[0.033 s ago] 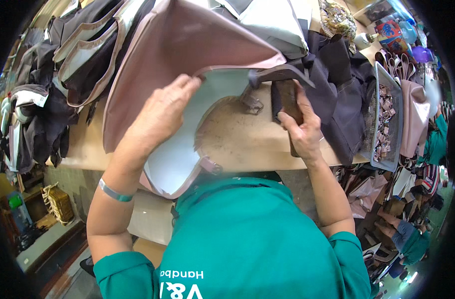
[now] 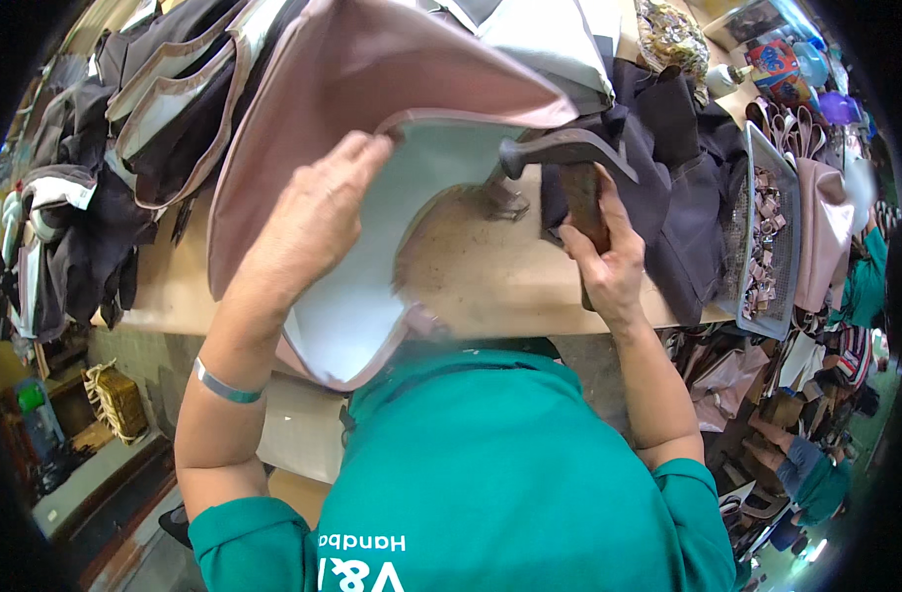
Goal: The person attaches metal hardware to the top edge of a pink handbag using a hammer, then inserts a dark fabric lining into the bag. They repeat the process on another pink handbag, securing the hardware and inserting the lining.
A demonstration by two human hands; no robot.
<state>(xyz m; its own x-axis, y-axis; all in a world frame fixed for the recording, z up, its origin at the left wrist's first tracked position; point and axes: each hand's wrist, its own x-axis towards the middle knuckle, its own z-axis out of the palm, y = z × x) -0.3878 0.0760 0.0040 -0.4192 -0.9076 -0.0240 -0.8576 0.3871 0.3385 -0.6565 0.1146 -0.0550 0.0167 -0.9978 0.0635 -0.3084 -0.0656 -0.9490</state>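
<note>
My right hand (image 2: 611, 259) is closed around the brown wooden handle of a hammer (image 2: 569, 148). Its dark curved metal head is raised above the table, pointing left. In front of me lies a dusty-pink bag (image 2: 303, 109) with a pale blue-white lining (image 2: 357, 286), its opening spread toward me. My left hand (image 2: 318, 222) is at the bag's edge, fingers pressed together and slightly blurred, apparently gripping the rim. Small strap tabs with metal rings (image 2: 505, 202) hang from the bag's edge over the tabletop.
Dark fabric pieces (image 2: 673, 187) lie right of the hammer. Beyond them stands a grey plastic basket (image 2: 757, 237) of small pink strap parts with metal fittings. Dark and pale bag pieces (image 2: 175, 109) are heaped at the left. Other people work at the far right.
The hammer has risen slightly and shifted right in my right hand. The bag's rim has moved a little right and up, and my left hand has shifted slightly with it.
</note>
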